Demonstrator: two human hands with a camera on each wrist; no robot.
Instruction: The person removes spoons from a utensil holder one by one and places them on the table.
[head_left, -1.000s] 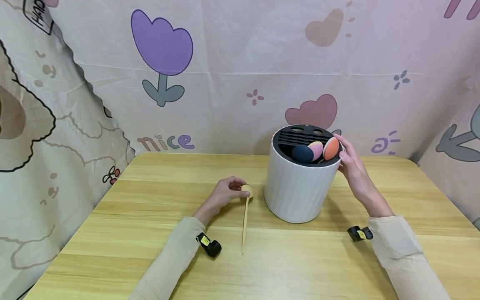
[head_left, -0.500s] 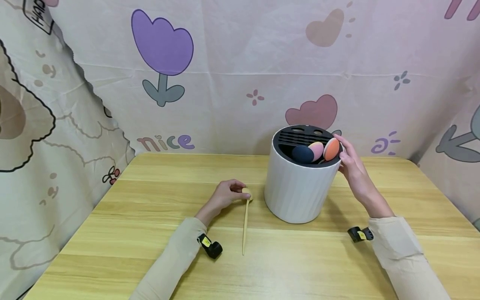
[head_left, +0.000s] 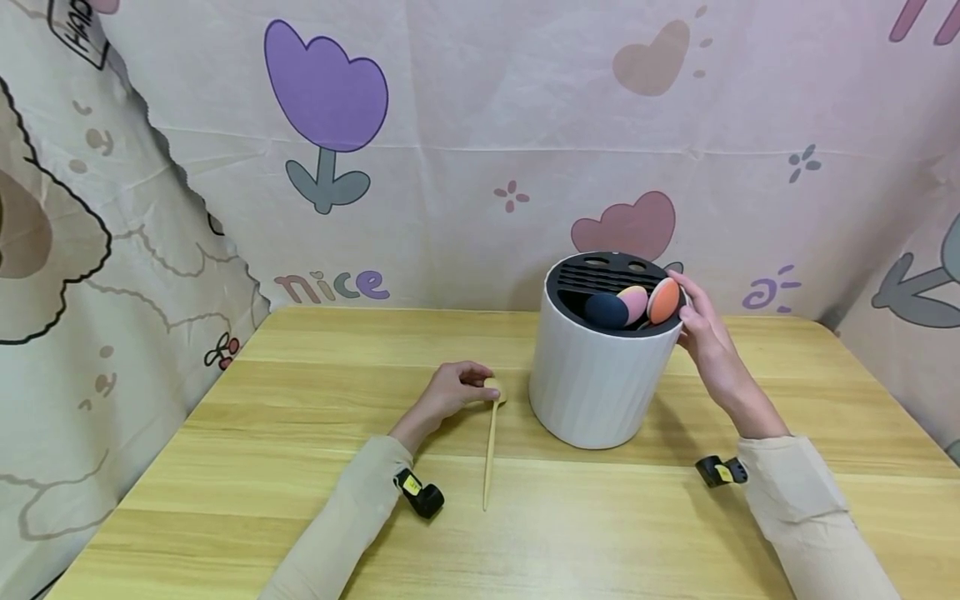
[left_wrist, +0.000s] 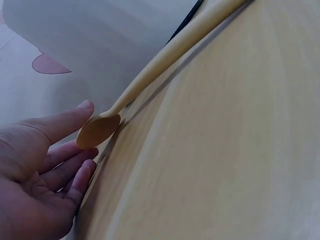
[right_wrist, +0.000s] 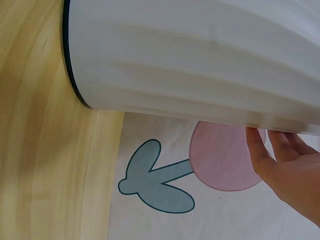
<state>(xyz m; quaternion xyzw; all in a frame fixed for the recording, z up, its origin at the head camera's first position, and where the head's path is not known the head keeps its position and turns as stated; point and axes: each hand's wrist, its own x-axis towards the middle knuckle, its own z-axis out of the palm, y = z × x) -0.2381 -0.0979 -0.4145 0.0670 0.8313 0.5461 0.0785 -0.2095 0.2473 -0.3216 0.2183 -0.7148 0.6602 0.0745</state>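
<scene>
A yellowish wooden spoon (head_left: 491,454) points its handle toward me, low over or on the table; contact along the handle is hard to tell. My left hand (head_left: 448,390) pinches its bowl (left_wrist: 98,132), with the thumb on one edge and the fingertips behind. To the right stands a white, ribbed, cylindrical utensil holder (head_left: 598,387) with a black slotted top (head_left: 592,273). Rounded dark blue (head_left: 605,310), pink (head_left: 633,302) and orange (head_left: 663,302) utensil ends show in its large compartment. My right hand (head_left: 714,358) rests against the upper right side, its fingertips touching the wall in the right wrist view.
The wood-grain table (head_left: 315,467) reaches back to a printed cloth (head_left: 465,100), and another cloth hangs at the left. A black wrist camera (head_left: 420,493) sits on the left sleeve and another wrist camera (head_left: 721,471) on the right.
Over the last second the left hand and the spoon's bowl have shifted slightly toward me. The right hand and the utensil holder look unmoved.
</scene>
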